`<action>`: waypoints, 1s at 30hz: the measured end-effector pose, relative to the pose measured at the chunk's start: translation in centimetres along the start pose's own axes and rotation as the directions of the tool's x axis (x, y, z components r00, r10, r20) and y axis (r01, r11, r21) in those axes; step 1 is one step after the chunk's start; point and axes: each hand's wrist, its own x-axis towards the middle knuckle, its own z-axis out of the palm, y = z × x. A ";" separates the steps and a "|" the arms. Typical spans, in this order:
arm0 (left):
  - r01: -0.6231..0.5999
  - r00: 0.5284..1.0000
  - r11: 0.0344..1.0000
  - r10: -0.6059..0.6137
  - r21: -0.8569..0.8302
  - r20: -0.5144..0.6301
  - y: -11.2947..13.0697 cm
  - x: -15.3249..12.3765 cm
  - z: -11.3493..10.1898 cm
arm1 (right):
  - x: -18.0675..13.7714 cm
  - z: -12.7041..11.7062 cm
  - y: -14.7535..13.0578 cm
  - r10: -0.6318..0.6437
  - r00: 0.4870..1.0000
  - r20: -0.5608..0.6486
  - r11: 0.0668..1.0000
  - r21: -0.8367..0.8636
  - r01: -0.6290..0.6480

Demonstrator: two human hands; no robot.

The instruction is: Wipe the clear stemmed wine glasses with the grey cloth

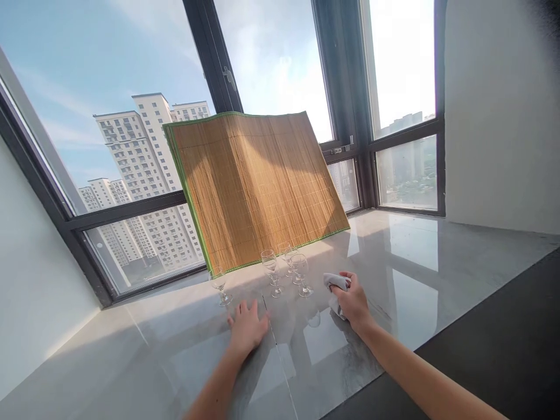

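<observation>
My right hand [353, 300] is closed on a crumpled light-grey cloth [336, 282], close above the glossy sill. Fingers spread, my left hand [248, 328] holds nothing and is just in front of a small stemmed glass [219, 286]. Right of that glass, several more clear stemmed glasses stand upright in a group, among them a front-left glass [271, 269], a front-right glass [301, 272] and one behind them [287, 256]. Whether the left fingertips touch the sill, I cannot tell.
A bamboo mat [258, 186] with green edging leans on the window behind the glasses. The grey tiled sill [196, 350] runs between a left wall [35, 280] and a right wall [499, 128]. Its front edge drops to a dark area at lower right.
</observation>
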 end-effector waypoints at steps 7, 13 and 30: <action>-0.394 0.915 0.913 0.401 -0.107 0.053 3.2 0.8 -0.2 | 0.0 0.3 0.2 -0.026 0.999 0.020 1.000 -0.001 0.026; -0.441 0.891 0.894 0.447 -0.079 0.084 3.2 1.5 -0.7 | 0.1 0.2 0.6 -0.035 0.999 0.020 0.999 0.007 0.035; -0.038 0.999 0.998 0.038 0.043 -0.004 -7.6 -3.0 -1.8 | 0.0 0.2 0.5 -0.021 0.999 0.043 0.999 -0.039 0.023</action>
